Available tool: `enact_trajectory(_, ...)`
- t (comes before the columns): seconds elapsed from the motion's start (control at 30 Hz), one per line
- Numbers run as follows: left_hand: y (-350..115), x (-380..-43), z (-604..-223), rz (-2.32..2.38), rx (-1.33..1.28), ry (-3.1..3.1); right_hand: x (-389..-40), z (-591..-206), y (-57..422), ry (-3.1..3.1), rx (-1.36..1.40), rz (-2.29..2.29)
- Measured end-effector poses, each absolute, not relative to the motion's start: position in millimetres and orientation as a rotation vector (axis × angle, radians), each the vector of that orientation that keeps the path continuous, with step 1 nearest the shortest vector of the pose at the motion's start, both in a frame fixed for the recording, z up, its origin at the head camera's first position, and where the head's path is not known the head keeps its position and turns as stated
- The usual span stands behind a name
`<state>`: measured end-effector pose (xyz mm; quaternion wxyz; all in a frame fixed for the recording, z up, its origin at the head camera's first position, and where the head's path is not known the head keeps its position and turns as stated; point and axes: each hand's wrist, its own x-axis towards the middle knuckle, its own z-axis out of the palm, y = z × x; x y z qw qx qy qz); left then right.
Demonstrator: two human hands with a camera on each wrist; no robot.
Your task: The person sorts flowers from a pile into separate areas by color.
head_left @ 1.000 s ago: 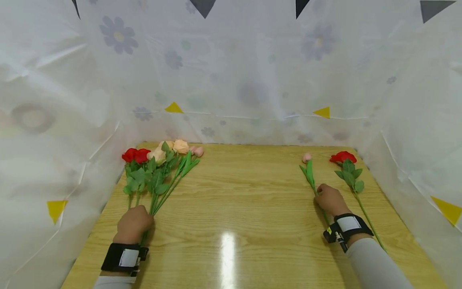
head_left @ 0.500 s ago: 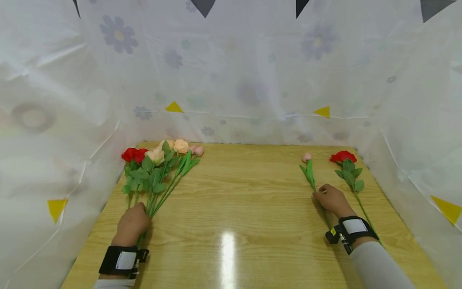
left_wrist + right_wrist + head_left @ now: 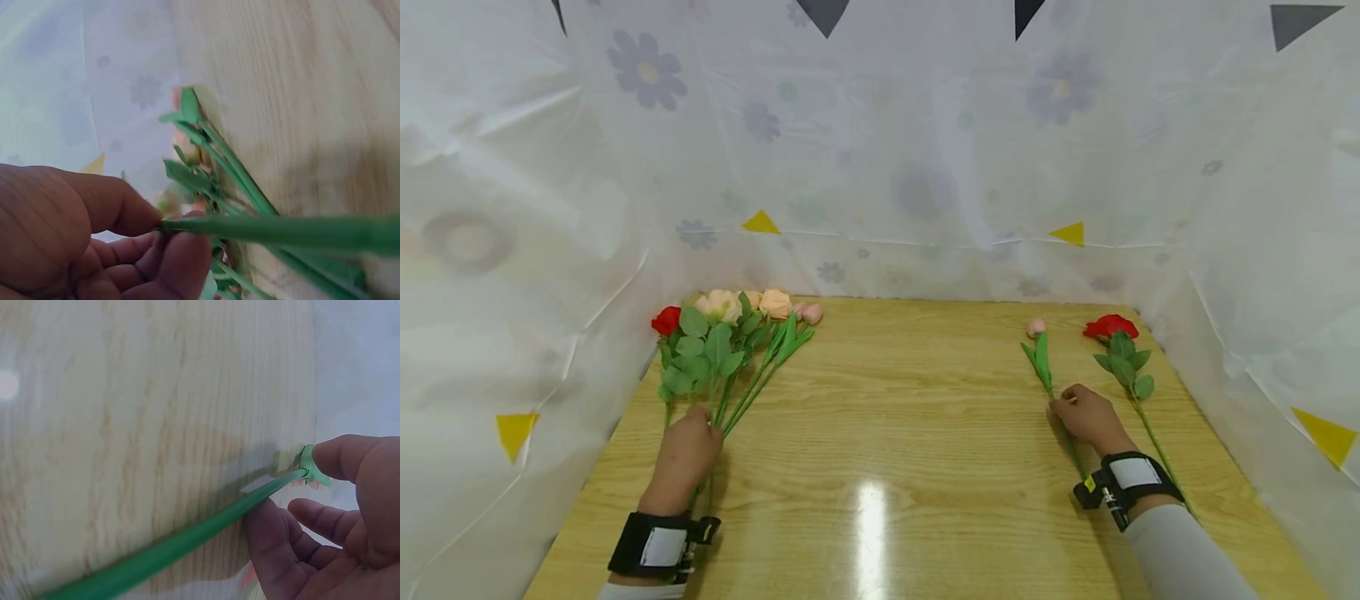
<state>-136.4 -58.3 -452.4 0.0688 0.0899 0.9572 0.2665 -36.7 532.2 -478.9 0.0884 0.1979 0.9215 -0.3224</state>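
Observation:
My left hand (image 3: 687, 450) pinches a green stem (image 3: 281, 232) between thumb and fingertips, low over the left of the table. That stem belongs to a cream rose (image 3: 721, 306), whose head lies over the bunch. Beside it are a red rose (image 3: 666, 321), peach roses (image 3: 776, 303) and pink tulips (image 3: 812, 313). On the right, my right hand (image 3: 1088, 415) is at the stem of a single pink tulip (image 3: 1037, 327). In the right wrist view the tulip's stem (image 3: 187, 540) runs along a fingertip, and the thumb stands apart from it.
A red rose (image 3: 1111, 326) with a long stem lies right of my right hand, partly under the forearm. The wooden table (image 3: 887, 400) is walled at the back and sides by whitish printed sheeting (image 3: 880, 167).
My left hand has moved slightly up with the cream rose, whose head shifted back and left, covering one red rose. My right hand's fingers have loosened at the tulip stem.

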Motion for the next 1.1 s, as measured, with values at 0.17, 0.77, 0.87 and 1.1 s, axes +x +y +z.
enact_trajectory(0.17,-44,-136,-449,0.943,0.289,2.893,-37,-480,531,2.740,0.595,-0.970)
enact_trajectory(0.77,26,-133,-442,1.641,0.717,2.794,-36,-469,519,2.948,0.667,-0.882)
enact_trajectory(0.87,45,-128,-444,1.726,0.806,2.790,-39,-461,503,3.069,0.657,-0.932)
enact_trajectory(1.1,85,-120,-444,1.817,0.863,2.739,-53,-434,452,3.155,0.504,-1.197)
